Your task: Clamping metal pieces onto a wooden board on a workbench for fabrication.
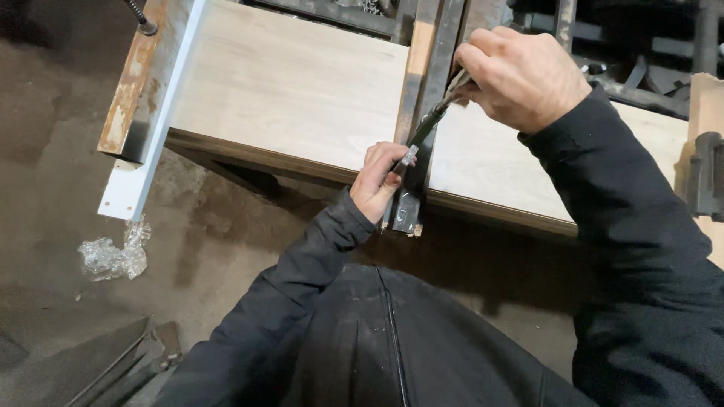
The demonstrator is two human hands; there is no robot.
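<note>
**Two hands work a tool along a steel bar laid across a wood panel**

At far left a crumpled bit of plastic wrap (pixel 113 256) lies on the concrete floor (pixel 53 151), out of the way. Above it a white strip (pixel 162 105) and a rusty angle (pixel 132 83) run along the panel's left end, seemingly clamped there to hold that edge.

The pale wood panel (pixel 294 90) rests flat as the worktop. Across it, front to back, lies a dark steel bar (pixel 426 68), its near end overhanging the front edge.

The left hand (pixel 377 181) sits at that front edge, fingers (pixel 392 162) curled against the bar, thumb by a small metal piece at the tool's tip; this looks like steadying the tip. Whether they pinch it, I cannot tell.

The slim dark tool (pixel 430 124) slants up rightward along the bar into the right hand (pixel 520 75), whose fingers are wrapped tight around its handle, held high, probably for leverage.

At far right a dark clamp (pixel 705 177) grips the panel's end.
</note>
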